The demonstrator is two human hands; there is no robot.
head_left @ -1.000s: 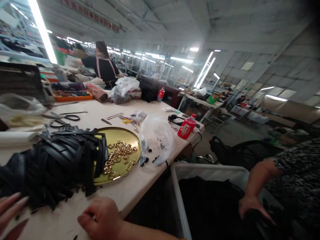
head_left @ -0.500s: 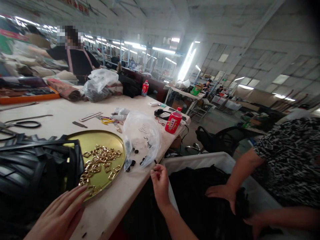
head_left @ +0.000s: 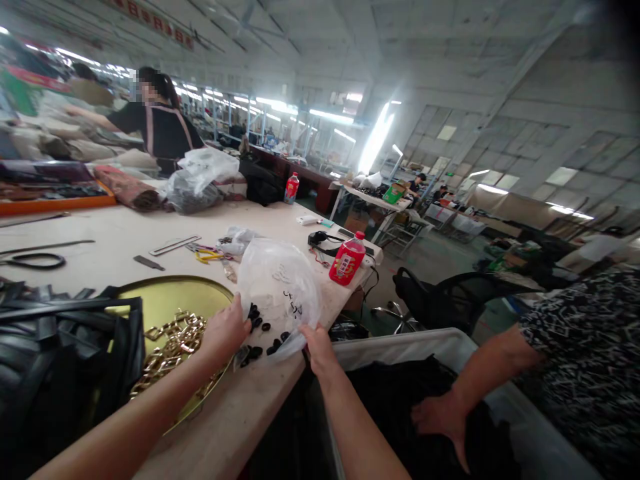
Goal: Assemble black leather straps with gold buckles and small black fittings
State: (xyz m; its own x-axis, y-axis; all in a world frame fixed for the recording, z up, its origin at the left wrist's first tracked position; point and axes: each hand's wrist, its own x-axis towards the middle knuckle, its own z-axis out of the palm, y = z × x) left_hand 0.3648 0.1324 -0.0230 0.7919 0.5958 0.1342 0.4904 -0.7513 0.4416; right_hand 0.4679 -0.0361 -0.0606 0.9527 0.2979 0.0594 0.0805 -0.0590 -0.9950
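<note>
A clear plastic bag with dark handwriting lies on the table, its mouth toward me. My left hand is closed at the left edge of its mouth, the fingertips on the plastic. At the right edge, my right hand pinches the film between thumb and fingers; a small dark piece shows under that hand, too unclear to name. Small black round pieces lie in and around the bag's mouth, between my hands. Left of it, a gold round tray holds many gold metal buckles, partly hidden by my left forearm.
Black strips are heaped at the left. Yellow-handled pliers and a red bottle stand or lie farther back. At right, a co-worker's hand rests on black material in a white bin.
My left hand has moved from beside the tray to the bag's left edge. My right hand has taken the bag's right edge. One of the co-worker's hands is out of sight.
</note>
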